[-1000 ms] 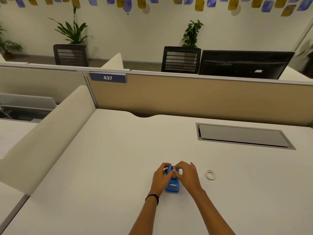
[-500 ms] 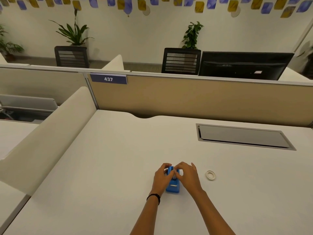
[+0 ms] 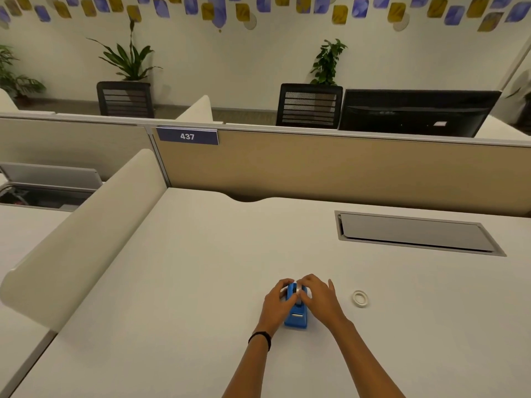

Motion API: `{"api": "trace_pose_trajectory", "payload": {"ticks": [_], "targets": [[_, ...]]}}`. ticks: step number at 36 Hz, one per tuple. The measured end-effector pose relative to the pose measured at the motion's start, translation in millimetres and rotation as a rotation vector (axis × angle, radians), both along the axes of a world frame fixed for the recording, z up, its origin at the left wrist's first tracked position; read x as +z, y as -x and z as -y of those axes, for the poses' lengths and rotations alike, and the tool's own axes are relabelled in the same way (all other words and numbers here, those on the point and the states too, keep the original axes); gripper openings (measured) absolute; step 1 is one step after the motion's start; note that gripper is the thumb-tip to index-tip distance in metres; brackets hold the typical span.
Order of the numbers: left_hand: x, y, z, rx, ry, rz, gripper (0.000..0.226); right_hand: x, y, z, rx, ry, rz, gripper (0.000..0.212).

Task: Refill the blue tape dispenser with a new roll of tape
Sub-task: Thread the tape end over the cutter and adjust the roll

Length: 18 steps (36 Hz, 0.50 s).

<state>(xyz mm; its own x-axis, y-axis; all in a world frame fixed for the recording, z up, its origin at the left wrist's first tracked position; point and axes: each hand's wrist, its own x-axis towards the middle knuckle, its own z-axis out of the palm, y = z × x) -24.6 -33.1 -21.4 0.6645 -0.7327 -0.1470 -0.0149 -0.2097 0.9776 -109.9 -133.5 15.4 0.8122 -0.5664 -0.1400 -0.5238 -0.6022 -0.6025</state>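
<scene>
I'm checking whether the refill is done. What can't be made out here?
Head view only:
- Roll in the dispenser: mostly covered by the left hand and right hand; seating unclear.
- White ring on the desk: too small to tell empty core from tape.
- Elbows: cut off by the bottom edge.

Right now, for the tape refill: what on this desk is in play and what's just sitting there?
In play:
- blue tape dispenser, on the desk
- left hand and right hand, both on the dispenser
- white ring right of the hands; spent core or new roll, cannot tell

Just there:
- cable hatch
- desk sign 437
- monitor
- black wristband
</scene>
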Motion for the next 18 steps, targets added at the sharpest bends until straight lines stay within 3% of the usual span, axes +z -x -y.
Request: {"api": "trace_pose_trajectory", "payload": {"ticks": [5,13,18], "targets": [[-1.1,0.1,0.9,-0.002,0.002,0.002,0.029,-1.5,3.7,-1.4,0.015,-0.034,-0.01,0.045],[-2.5,2.0,2.3,0.034,0.014,0.02,0.024,-8.4,9.2,-2.0,0.007,-0.049,0.07,0.033],[-4.1,1.3,3.4,0.035,0.005,0.036,0.024,-11.6,14.4,-4.1,-0.021,-0.024,0.152,0.051]]}}
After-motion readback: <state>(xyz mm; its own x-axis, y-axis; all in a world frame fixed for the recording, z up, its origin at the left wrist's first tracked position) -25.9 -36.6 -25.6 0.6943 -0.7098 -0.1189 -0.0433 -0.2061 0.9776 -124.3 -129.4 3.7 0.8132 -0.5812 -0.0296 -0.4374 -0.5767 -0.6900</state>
